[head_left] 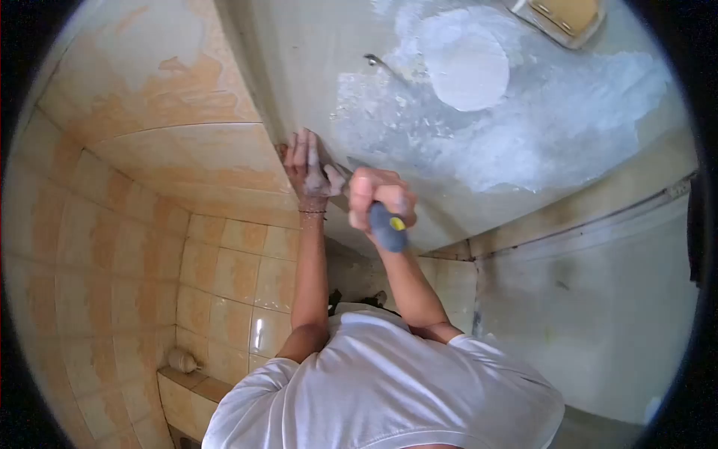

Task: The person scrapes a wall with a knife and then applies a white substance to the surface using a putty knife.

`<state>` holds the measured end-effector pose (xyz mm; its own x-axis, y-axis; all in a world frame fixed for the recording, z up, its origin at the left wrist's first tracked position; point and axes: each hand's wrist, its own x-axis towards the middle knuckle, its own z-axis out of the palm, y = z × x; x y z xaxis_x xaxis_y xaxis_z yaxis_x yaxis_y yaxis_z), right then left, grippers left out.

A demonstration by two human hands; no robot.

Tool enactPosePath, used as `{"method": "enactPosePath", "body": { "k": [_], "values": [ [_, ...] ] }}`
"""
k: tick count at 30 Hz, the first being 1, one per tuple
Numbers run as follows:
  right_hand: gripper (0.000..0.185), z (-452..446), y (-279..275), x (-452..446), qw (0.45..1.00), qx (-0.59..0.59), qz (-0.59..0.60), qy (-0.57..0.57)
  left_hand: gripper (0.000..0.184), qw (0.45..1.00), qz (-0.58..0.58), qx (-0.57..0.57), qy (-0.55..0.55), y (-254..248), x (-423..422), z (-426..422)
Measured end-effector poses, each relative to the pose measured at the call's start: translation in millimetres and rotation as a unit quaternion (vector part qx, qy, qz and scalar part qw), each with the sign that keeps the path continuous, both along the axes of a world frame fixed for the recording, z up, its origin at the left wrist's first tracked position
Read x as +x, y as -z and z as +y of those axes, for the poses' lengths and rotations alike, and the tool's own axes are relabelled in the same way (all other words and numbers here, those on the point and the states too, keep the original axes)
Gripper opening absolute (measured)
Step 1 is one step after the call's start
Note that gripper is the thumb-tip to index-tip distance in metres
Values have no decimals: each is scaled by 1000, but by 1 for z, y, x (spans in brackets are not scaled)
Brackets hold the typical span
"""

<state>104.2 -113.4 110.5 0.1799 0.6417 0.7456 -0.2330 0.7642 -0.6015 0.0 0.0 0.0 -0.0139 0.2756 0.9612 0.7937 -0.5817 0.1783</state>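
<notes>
Fingers of the right hand (378, 185) curl closed around a grey tool handle (390, 230) beside the left hand (310, 173), whose fingers spread loosely against the wall (318, 82), where a slip under force could cut them.

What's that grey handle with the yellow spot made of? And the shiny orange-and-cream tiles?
The rounded grey handle with a yellow spot, in the right hand, looks like matte plastic or rubber: smooth, with little shine. The glossy orange-and-cream tiles are probably glazed ceramic, because light bounces brightly off them.
</notes>
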Motion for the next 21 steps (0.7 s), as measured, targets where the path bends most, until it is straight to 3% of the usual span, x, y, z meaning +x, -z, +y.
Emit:
{"method": "enactPosePath", "body": {
  "k": [1,2,3,6,9,13,15,17,21],
  "values": [
    [26,-8,1,4,946,-248,110,-180,63,1000,10,5,14,0,-4,-1],
    [21,-3,-6,9,999,-13,-4,-40,59,999,20,14,26,-5,-10,4],
    [24,9,-20,23,956,229,-154,103,59,1000,-15,24,12,-8,9,17],
    [24,5,-16,6,947,300,-43,106,60,999,-6,29,41,-3,-1,10],
    [22,34,0,-5,954,245,-6,170,68,997,-38,25,65,5,0,14],
    [37,13,-13,-10,954,280,-7,109,67,997,-15,37,61,3,-3,17],
    [33,11,-24,-14,942,309,4,134,60,998,6,41,40,-1,-2,13],
    [26,20,-30,-14,945,224,-119,208,62,998,12,37,40,1,-4,14],
    [21,15,-30,-3,945,278,-86,150,65,998,25,43,39,4,-4,17]
  ]
}}
